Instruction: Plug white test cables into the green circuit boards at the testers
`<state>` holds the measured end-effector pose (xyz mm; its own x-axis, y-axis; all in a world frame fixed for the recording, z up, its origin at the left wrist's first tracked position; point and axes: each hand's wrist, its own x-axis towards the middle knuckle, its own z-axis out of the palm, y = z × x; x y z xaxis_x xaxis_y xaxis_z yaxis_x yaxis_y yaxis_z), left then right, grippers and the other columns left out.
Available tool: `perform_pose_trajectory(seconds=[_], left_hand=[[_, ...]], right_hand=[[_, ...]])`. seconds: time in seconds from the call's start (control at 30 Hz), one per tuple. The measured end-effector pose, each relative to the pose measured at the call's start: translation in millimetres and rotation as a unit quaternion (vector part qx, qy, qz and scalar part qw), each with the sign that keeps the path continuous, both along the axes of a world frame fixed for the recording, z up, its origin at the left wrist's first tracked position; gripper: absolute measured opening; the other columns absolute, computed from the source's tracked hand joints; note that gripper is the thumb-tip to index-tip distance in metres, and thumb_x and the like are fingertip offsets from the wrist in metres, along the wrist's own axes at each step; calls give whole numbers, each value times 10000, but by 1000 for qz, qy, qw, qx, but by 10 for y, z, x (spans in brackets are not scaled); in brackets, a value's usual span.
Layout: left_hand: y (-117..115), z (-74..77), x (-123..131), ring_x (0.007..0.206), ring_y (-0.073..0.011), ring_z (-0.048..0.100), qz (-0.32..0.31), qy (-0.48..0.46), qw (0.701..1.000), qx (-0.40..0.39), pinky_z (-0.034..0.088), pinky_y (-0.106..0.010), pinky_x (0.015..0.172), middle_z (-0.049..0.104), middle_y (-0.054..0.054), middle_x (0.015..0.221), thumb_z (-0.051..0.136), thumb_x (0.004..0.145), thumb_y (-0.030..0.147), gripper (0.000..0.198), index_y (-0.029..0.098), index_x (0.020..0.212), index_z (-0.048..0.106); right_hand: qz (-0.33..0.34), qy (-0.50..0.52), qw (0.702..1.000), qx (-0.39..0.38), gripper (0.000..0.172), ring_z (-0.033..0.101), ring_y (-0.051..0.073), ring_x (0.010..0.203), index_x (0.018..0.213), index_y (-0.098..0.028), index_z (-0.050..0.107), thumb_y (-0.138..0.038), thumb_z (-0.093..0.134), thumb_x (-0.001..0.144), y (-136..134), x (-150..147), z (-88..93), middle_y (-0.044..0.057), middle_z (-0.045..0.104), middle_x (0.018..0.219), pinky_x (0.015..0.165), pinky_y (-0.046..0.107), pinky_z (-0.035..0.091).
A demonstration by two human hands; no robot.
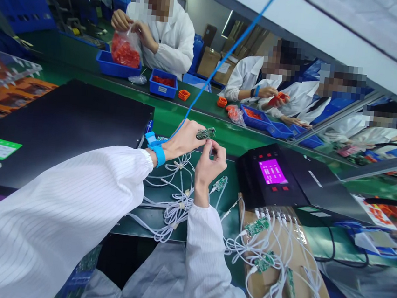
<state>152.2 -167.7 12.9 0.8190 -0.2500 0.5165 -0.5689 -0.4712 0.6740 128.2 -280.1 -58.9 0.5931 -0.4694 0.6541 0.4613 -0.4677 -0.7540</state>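
My left hand (182, 140) pinches a small green circuit board (206, 133) and holds it up over the bench. A blue wrist strap (157, 148) with a blue coiled cord sits on that wrist. My right hand (209, 164) is closed just below the board, its fingertips at the board's lower edge, seemingly on a white cable end. Below both hands lies a tangle of white cables (176, 198) with another small green board (220, 183) attached.
A black tester with a lit magenta screen (272, 171) stands to the right. More boards and white cables (272, 254) lie on cardboard in front of it. A black box (63, 126) is at the left. Across the green belt, people in white coats handle red parts in blue bins (163, 84).
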Motion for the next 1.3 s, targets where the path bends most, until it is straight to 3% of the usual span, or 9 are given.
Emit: perform_pose_trajectory(seconds=[0.57,0.8,0.93,1.07,1.13,1.2,1.3], left_hand=[[26,-59,36,562,-95,314,-34,-12,999,7,244,-276,557,410,52,488,658,786,183,315,153,517,498],[49,-97,81,577,-152,576,-54,124,991,10,359,-256,555,617,-18,531,819,775,205,268,148,590,634],[110,-128,166,556,-170,598,-6,188,979,-81,408,-271,543,659,-52,588,878,755,203,204,128,701,697],[172,-88,247,570,-143,573,60,254,939,-223,426,-279,565,665,-63,670,899,753,184,215,107,753,698],[191,-30,242,575,-121,541,85,283,915,-274,421,-276,579,649,-55,675,882,786,180,225,109,724,678],[203,35,214,570,-101,501,93,298,900,-305,417,-270,590,645,-51,675,832,854,186,242,113,694,665],[206,103,175,544,-83,453,98,320,880,-336,425,-276,606,664,-55,696,722,956,198,318,127,658,635]], right_hand=[[33,10,998,43,310,702,188,913,944,-148,747,-426,609,962,-48,7,-17,73,762,944,920,355,556],[132,110,975,145,393,745,217,893,1002,-117,743,-489,698,886,-286,34,-80,101,788,932,883,383,595],[245,191,910,275,318,768,202,901,1008,-142,716,-386,804,823,-493,137,-26,82,790,953,818,337,629],[281,179,858,391,277,783,187,952,977,-182,593,-175,813,811,-563,304,71,69,780,970,886,342,647],[279,148,858,406,353,791,199,977,1020,-213,499,-143,785,826,-456,407,78,59,778,952,938,378,637],[269,144,875,376,422,798,200,955,1104,-226,432,-166,759,844,-264,525,38,52,784,958,943,390,628],[241,228,915,231,492,789,183,935,1243,-191,391,-233,709,869,68,705,-95,81,796,996,894,343,614]])
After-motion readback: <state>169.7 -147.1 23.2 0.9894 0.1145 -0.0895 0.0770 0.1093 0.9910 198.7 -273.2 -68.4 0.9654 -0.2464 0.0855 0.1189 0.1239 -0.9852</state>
